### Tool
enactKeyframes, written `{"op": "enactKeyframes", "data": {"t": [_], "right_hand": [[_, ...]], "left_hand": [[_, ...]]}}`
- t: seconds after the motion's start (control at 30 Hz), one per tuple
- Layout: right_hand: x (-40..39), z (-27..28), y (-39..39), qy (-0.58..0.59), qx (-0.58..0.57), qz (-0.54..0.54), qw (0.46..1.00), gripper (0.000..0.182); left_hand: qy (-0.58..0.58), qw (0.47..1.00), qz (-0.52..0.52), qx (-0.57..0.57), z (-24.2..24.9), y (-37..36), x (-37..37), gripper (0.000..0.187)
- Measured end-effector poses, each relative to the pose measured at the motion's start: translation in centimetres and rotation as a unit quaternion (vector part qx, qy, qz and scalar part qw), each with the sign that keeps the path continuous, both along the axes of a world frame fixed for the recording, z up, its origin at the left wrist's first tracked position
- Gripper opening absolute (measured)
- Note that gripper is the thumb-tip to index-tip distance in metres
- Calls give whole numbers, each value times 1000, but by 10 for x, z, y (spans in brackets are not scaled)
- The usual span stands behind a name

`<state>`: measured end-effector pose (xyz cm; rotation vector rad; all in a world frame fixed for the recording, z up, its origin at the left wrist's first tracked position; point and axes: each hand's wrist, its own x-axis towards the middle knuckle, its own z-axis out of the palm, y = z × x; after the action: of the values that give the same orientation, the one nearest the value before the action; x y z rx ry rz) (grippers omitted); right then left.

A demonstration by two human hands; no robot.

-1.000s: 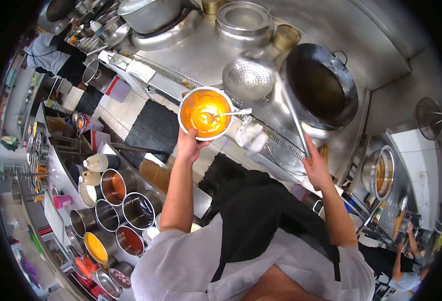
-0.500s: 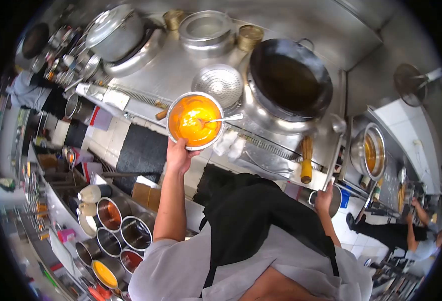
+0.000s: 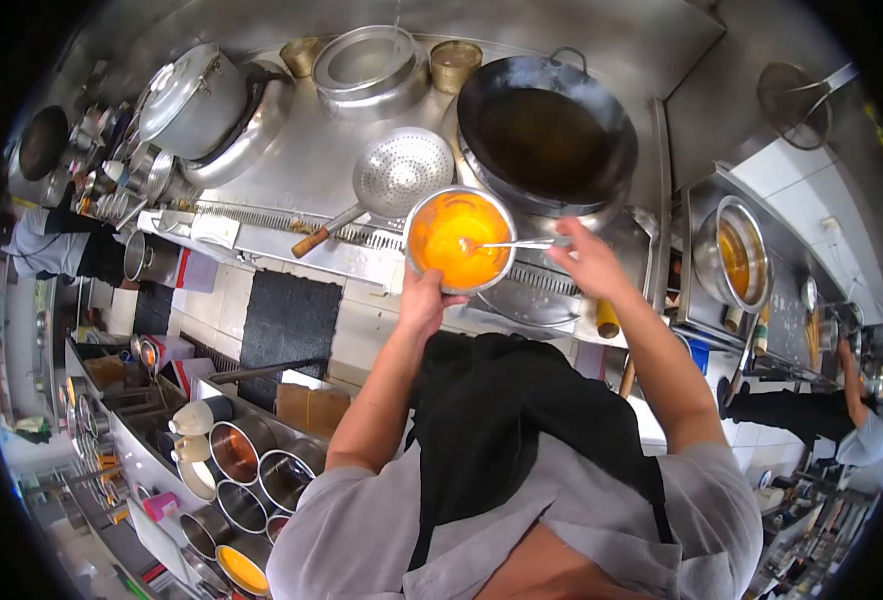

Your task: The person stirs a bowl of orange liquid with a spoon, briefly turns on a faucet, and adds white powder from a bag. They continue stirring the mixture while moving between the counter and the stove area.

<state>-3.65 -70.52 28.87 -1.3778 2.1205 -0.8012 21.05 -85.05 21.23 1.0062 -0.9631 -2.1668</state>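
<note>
My left hand (image 3: 425,300) grips the rim of a metal bowl (image 3: 417,268) by its near left side, thumb on top. Inside lies a thick orange sauce (image 3: 449,255), smeared up the wall. A metal spoon (image 3: 511,243) rests in it, its handle sticking out over the right rim. Around the end of that handle is my right hand (image 3: 583,258), thumb and fingers apart. Just behind the bowl, a perforated skimmer (image 3: 401,170) with a wooden handle lies on the steel stove top. A large black wok (image 3: 546,130) with dark liquid sits behind my right hand.
A lidded pot (image 3: 196,100) stands at the back left, with a metal pot (image 3: 371,75) nearer the middle. A yellow-bound handle (image 3: 607,318) is at the counter's front edge. Sauce pots (image 3: 241,450) fill the lower left. Another person (image 3: 811,410) works at the right.
The bowl and my left hand have moved right. My right hand has come up from the counter's right front edge to the spoon handle. The view has shifted a little.
</note>
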Motion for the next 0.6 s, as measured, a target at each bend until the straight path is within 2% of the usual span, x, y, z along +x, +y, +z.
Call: {"op": "enactKeyframes", "data": {"t": [0.07, 0.1, 0.17, 0.2, 0.27, 0.3, 0.33, 0.4, 0.53, 0.6], "right_hand": [[19, 20, -47, 30, 156, 61, 985, 38], [27, 17, -53, 31, 157, 62, 985, 38], [39, 9, -62, 141, 63, 134, 979, 24], [45, 18, -61, 141, 67, 139, 978, 24], [62, 45, -58, 238, 103, 184, 948, 19], [45, 30, -66, 307, 114, 227, 917, 20], [36, 24, -76, 341, 72, 234, 908, 19], [37, 29, -99, 367, 73, 223, 900, 20], [75, 16, -106, 338, 42, 216, 915, 23], [78, 16, -96, 303, 78, 278, 908, 28]], "left_hand": [[12, 1000, -5, -11, 0, 2, -5, 62], [11, 1000, -6, -20, 3, 2, -6, 62], [13, 1000, -2, -22, 6, -1, -5, 63], [9, 999, 15, -35, 6, -3, -4, 63], [0, 998, 36, -45, 4, -9, 2, 63], [7, 998, 47, -35, 2, -12, 3, 65], [14, 998, 59, -26, 2, -14, 4, 66], [16, 997, 69, -21, 3, -12, 4, 67], [36, 996, 82, 5, -1, -15, 5, 67], [41, 997, 68, 12, -4, -21, 12, 66]]}}
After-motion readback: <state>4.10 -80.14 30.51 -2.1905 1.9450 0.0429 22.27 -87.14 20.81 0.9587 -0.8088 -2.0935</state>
